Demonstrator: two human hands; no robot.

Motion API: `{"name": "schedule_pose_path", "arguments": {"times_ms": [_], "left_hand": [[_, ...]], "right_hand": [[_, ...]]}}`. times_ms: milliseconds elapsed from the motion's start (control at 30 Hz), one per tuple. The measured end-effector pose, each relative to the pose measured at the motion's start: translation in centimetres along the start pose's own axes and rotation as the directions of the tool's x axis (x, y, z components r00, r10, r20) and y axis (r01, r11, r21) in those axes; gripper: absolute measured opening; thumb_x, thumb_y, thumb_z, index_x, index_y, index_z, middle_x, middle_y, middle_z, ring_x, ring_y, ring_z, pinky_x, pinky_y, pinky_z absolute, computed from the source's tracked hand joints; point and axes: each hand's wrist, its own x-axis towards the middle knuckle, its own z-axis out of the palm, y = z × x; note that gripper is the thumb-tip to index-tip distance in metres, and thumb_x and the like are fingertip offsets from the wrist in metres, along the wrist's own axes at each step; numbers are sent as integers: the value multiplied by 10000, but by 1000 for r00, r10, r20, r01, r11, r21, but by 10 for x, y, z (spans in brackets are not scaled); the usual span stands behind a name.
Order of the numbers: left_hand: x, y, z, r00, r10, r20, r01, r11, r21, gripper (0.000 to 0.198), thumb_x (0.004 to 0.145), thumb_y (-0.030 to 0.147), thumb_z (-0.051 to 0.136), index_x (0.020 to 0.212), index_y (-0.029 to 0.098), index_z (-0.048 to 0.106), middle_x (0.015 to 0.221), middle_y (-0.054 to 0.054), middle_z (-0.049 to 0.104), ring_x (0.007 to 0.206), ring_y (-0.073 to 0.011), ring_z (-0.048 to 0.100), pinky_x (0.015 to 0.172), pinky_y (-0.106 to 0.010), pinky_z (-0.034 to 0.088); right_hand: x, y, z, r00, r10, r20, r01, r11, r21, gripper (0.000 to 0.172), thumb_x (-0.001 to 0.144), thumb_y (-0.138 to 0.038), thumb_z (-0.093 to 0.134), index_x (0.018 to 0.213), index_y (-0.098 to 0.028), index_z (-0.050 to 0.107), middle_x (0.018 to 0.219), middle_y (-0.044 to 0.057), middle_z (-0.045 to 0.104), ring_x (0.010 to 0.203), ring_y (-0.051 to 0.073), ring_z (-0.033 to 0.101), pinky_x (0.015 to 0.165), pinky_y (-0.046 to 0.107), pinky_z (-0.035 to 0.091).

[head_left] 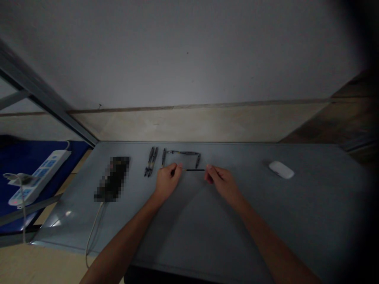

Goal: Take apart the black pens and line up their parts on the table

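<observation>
Thin black rod [194,170] sits between the left hand [168,181] and right hand [223,183], fingers curled at its ends; any grip is unclear.

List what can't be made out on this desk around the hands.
Head view only:
- The thin black stick: the left hand hides one end, so its grip there is unseen.
- The dark slab: pixelated, so its kind and face are unreadable.
- The dark slender pieces: too small and dim to identify.
</observation>
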Motion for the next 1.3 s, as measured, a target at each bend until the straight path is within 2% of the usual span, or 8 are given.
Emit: {"name": "schedule_pose_path", "arguments": {"times_ms": [167,333,600,833,967,1067,1200,1300], "left_hand": [[0,1,0,999,-41,14,42,996,-75,460,984,479,577,644,249,368,599,41,378,626,-150,410,640,-309,289],[4,-2,-1,998,-67,-13,66,992,-109,428,1014,464,492,665,255,356,629,53,330,624,-140,373,626,-302,278],[2,2,-1,998,-70,-6,69,992,-104,455,995,404,539,629,250,316,596,53,305,608,-131,348,630,-316,232],[3,3,-3,997,-76,8,77,991,-109,452,992,424,523,627,250,322,598,50,291,611,-132,339,625,-312,234],[2,3,-1,997,-74,28,77,990,-118,468,986,449,549,625,247,329,612,47,295,622,-134,343,624,-307,252],[0,3,0,997,-74,38,78,989,-126,485,991,471,560,621,246,341,614,46,304,623,-136,353,623,-306,269],[1,1,1,996,-82,42,87,986,-140,510,1013,502,539,616,250,342,611,50,296,604,-134,341,609,-312,264],[2,0,0,996,-75,49,82,985,-154,514,1017,505,541,620,251,337,615,52,286,599,-131,330,604,-312,260]], "right_hand": [[0,2,0,1000,-18,18,18,1000,-2,489,826,-587,422,598,-190,592,526,-6,555,504,114,512,508,227,380],[1,6,2,998,-54,28,53,998,29,365,777,-543,521,844,-211,659,674,-1,641,629,137,590,587,238,433],[-1,6,-1,999,15,51,-13,999,-38,527,843,-626,351,571,-246,594,486,-5,556,457,130,518,483,267,394],[1,3,-1,998,-53,17,52,998,16,359,751,-565,540,801,-233,668,668,6,662,633,164,612,594,273,450],[0,2,-3,1000,22,1,-22,1000,-14,523,824,-599,391,570,-197,609,487,3,569,472,122,537,500,243,398],[0,0,-4,1000,17,6,-16,999,-32,526,820,-598,396,537,-197,585,461,-4,535,445,112,504,476,234,368],[1,0,-4,999,-42,9,42,999,12,348,753,-536,533,722,-211,653,624,-3,622,593,133,573,552,231,407],[0,1,-4,999,-38,-11,38,998,49,337,745,-525,559,815,-213,665,674,1,642,628,137,585,576,235,420]]}}
